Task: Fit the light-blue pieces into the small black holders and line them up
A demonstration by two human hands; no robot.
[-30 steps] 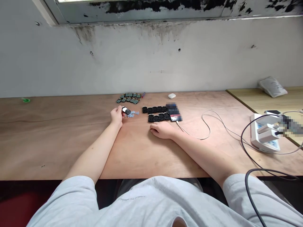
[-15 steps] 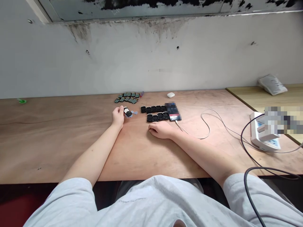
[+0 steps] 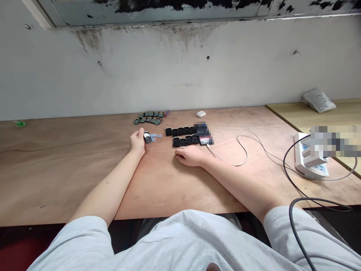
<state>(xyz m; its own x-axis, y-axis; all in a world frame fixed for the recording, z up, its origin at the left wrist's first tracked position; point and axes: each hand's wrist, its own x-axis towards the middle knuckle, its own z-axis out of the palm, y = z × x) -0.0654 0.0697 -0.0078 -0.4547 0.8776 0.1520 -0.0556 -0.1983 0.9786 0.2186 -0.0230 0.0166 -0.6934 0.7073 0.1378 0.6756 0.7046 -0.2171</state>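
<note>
My left hand point(image 3: 137, 142) is closed around a small black device with a white panel point(image 3: 147, 137), held just above the table. Pale blue scraps of film point(image 3: 156, 136) lie to the right of it. My right hand point(image 3: 188, 156) rests on the tabletop with its fingers curled in, and nothing shows in them. Just beyond it sit two rows of black plastic housings point(image 3: 182, 141), their open sides facing up. A phone-like slab point(image 3: 203, 131), partly blurred out, touches the right end of these rows. Farther back lie two rows of flat grey-green boards with dark edges point(image 3: 149, 117).
A white earbud case point(image 3: 201, 113) lies near the wall. From the slab, a white cable point(image 3: 242, 158) loops right towards a white power strip point(image 3: 310, 169). A thick black cable point(image 3: 293, 218) hangs at the right. A plastic-wrapped packet point(image 3: 318, 100) sits on the adjoining table.
The device in my left hand has tilted so its white panel sits differently, uncovering more of the blue scraps. My right hand has stayed in place. The whole view has shifted slightly.
</note>
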